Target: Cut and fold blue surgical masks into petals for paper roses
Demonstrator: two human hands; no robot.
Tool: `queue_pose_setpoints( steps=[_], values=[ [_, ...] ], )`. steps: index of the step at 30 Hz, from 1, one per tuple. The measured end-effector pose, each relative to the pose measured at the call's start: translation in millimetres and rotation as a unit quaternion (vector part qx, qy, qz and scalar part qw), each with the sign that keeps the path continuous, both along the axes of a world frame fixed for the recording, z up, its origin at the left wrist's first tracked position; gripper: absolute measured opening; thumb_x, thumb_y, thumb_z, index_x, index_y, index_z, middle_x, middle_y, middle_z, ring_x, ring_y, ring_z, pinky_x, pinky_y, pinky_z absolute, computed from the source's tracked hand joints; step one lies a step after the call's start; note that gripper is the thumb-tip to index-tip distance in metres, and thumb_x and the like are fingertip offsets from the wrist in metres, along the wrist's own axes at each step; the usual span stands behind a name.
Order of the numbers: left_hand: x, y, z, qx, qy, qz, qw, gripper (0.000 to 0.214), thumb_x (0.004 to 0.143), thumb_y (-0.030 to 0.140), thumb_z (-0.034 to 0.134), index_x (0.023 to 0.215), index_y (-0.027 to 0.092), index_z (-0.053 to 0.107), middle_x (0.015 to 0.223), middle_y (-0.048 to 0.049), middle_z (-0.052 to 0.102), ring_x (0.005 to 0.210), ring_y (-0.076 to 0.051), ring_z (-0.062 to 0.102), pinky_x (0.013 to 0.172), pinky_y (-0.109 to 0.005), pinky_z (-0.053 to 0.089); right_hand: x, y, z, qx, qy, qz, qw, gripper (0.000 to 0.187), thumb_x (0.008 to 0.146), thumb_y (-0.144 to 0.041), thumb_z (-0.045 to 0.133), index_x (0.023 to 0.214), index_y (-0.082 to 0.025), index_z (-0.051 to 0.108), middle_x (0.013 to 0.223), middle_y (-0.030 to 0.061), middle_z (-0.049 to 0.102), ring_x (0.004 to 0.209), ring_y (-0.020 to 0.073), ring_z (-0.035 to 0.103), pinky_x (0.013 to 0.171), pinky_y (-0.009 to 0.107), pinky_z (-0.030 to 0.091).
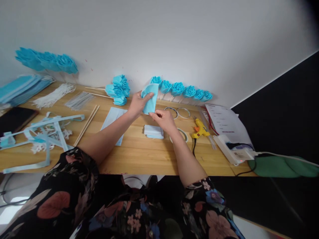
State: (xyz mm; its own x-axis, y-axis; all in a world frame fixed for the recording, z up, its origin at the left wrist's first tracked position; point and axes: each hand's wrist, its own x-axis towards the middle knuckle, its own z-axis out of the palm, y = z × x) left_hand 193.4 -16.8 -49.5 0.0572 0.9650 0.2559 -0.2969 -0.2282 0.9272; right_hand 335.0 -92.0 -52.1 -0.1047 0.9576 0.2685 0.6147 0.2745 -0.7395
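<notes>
A folded piece of light-blue mask fabric (151, 96) is held up above the table between both hands. My left hand (139, 103) grips its left side, thumb across the front. With thumb and fingers closed, my right hand (163, 119) pinches its lower right corner. Below the fabric lies a small stack of pale cut pieces (154, 131). A flat light-blue sheet (113, 120) rests under my left forearm. Beside my right wrist is a roll of tape (184, 135), partly hidden by the arm.
Blue fabric flowers on sticks (178, 89) lean along the wall. A yellow glue gun (200, 129) and a white power strip (230, 151) lie to the right. On the left are cut strips (56, 127), wooden sticks (87, 126), stacked masks (27, 87) and a dark phone (17, 119).
</notes>
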Motion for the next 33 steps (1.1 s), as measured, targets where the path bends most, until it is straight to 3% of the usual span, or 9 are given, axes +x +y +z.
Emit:
queue_pose_setpoints(
  steps=[6,10,17,24,33],
  values=[
    [2.5,-2.0,-3.2,-0.017,0.005,0.006,1.0,0.048,0.062,0.055,0.085,0.067,0.018,0.055,0.06,0.0028,0.047,0.056,-0.01,0.045,0.05,-0.023,0.037,2.3,0.9,-0.1,-0.029,-0.012,0.022,0.999,0.046,0.087,-0.054,0.062,0.056,-0.019,0.059,0.049,-0.0047,0.047,0.051,0.0102,0.039,0.055,0.028,0.026],
    [2.9,-6.4,-1.8,-0.011,0.009,0.0,1.0,0.047,0.063,0.055,0.083,0.065,0.017,0.054,0.058,0.0035,0.048,0.054,-0.008,0.042,0.049,-0.022,0.037,6.2,1.5,4.8,-0.049,0.071,0.051,0.995,0.052,0.086,-0.065,0.057,0.061,-0.019,0.062,0.056,-0.0014,0.058,0.054,0.0116,0.049,0.057,0.027,0.035],
    [6.5,-10.2,-8.4,-0.009,0.03,-0.039,0.999,0.043,0.065,0.053,0.081,0.069,0.017,0.059,0.062,0.0019,0.056,0.054,-0.01,0.049,0.05,-0.022,0.042,2.8,1.8,4.5,-0.001,0.139,-0.028,0.99,0.05,0.085,-0.064,0.058,0.06,-0.021,0.055,0.054,-0.0027,0.054,0.055,0.0124,0.049,0.059,0.027,0.038],
    [8.0,-16.3,-1.2,-0.046,0.005,-0.054,0.997,0.047,0.059,0.055,0.085,0.068,0.016,0.059,0.06,0.0011,0.058,0.053,-0.011,0.053,0.049,-0.024,0.045,2.5,7.2,-2.1,0.02,0.25,-0.048,0.967,0.039,0.086,-0.055,0.062,0.068,-0.02,0.06,0.062,-0.0022,0.057,0.056,0.0114,0.049,0.058,0.026,0.041],
    [11.5,-19.7,-3.1,-0.071,-0.012,-0.087,0.994,0.045,0.061,0.051,0.086,0.077,0.014,0.066,0.067,-0.0014,0.067,0.056,-0.013,0.06,0.053,-0.025,0.051,5.4,7.9,-1.5,0.056,0.221,-0.07,0.971,0.038,0.085,-0.053,0.062,0.068,-0.019,0.059,0.06,-0.0047,0.053,0.06,0.0099,0.048,0.061,0.024,0.039]
  ],
)
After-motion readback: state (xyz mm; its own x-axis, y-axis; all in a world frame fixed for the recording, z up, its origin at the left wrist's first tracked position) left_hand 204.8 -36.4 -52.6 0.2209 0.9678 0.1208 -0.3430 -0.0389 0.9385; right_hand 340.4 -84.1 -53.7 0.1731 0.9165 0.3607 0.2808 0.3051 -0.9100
